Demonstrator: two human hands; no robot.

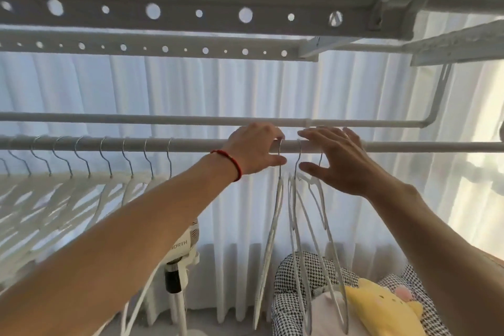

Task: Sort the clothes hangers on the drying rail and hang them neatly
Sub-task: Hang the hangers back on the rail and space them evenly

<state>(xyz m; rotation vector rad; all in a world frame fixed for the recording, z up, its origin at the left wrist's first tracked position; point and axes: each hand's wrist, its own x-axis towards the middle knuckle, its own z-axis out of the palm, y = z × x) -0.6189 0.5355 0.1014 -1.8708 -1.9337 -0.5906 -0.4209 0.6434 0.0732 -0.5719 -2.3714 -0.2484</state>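
Reaching up to the drying rail (207,144), we have both hands at it side by side. Our left hand (255,148) curls its fingers over the rail and grasps the hook of one white hanger (272,226), thumb beneath. Our right hand (336,161) is released, fingers spread and straight, resting against the rail over the hooks of a small cluster of hangers (311,240) that dangle just below it, tilted and uneven. Well out beyond the left hand, a row of hangers (81,169) sits evenly spaced along the same rail. Below the right hand lies a houndstooth cushion (289,281) with a yellow plush toy (381,308).
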